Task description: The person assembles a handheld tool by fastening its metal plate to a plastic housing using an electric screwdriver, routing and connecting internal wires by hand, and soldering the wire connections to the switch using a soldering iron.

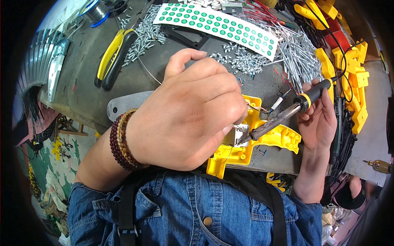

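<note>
My right hand (318, 123) grips a soldering iron (316, 92) by its black handle with a yellow ring. Its metal barrel slants down to the left, and the tip is at a small white part (241, 135) inside an open yellow plastic housing (283, 137). Above that housing, my left hand (193, 115) is closed, thumb and fingers pinched close to the white part. What the pinch holds is hidden. A thin grey wire (150, 73) runs behind this hand. Beside the iron lies a wire with a white sleeve (277, 102). A flat grey metal plate (125, 104) shows partly under my left wrist.
Yellow-and-black pliers (115, 59) and a wire spool (96, 14) lie at the left. Screws (143, 41), a sheet of green round stickers (217, 24) and long metal pins (299, 53) fill the back. Yellow housings (357, 78) are piled at the right, near the iron's black cord (342, 53).
</note>
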